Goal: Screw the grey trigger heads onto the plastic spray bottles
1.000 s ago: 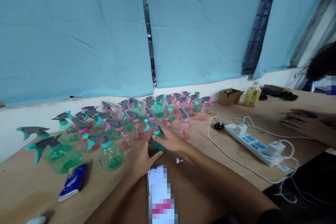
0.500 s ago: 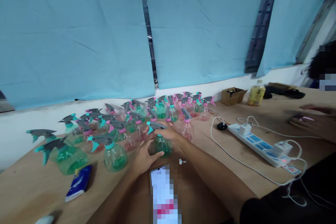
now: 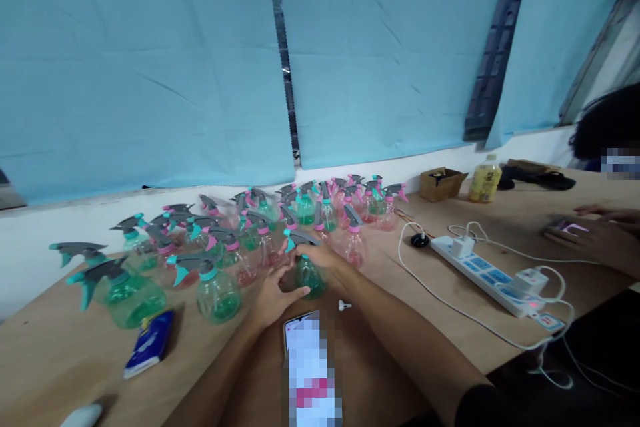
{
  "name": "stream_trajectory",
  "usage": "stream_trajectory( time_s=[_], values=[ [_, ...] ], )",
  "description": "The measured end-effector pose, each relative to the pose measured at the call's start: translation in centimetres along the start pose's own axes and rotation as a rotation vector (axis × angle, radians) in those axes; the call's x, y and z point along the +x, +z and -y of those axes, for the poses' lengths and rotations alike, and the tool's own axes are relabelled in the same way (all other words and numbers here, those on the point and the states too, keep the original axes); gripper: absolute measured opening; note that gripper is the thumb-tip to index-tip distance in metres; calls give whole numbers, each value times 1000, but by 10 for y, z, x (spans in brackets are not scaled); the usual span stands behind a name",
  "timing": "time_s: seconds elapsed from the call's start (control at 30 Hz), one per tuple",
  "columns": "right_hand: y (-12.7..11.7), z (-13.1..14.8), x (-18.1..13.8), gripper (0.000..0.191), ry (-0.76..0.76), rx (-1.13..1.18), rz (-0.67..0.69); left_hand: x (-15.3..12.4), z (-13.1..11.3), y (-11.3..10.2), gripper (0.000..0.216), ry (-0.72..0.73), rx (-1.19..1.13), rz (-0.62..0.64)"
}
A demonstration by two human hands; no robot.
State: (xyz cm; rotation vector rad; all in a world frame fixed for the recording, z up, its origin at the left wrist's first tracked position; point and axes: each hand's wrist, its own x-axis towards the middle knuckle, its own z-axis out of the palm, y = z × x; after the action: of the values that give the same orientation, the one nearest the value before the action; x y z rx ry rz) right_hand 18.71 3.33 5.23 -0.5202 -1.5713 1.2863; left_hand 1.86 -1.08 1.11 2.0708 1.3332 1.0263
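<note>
My right hand (image 3: 320,255) is closed round the neck of a green spray bottle (image 3: 311,278), upright between the phone (image 3: 303,325) near the table's (image 3: 387,267) front edge and the bottle cluster (image 3: 220,299) toward the far edge; my left hand (image 3: 273,297) curves wide just beside it

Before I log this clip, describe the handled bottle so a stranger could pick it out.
On the brown wooden table, find the lit rectangular phone. Just beyond it is the round, translucent green plastic spray bottle; unlike neighbouring bottles, it is between the wearer's hands.
</note>
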Motion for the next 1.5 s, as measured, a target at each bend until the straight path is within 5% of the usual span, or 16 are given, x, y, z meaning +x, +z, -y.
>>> stream_trajectory(
  time_s=[0.37, 0.63, 1.5],
  values=[
    [-1, -4, 2, 19, -8, 43, -29, 2, 17, -5, 48, -59, -270, 70],
    [0, -4, 0, 29, -28, -56, -82, 6, 33, -1, 43, -177, -409, -117],
    [-1, -18, 0, 26, -109, -94, -185, 2, 32, 1, 36, -154, -349, 21]
  ],
)
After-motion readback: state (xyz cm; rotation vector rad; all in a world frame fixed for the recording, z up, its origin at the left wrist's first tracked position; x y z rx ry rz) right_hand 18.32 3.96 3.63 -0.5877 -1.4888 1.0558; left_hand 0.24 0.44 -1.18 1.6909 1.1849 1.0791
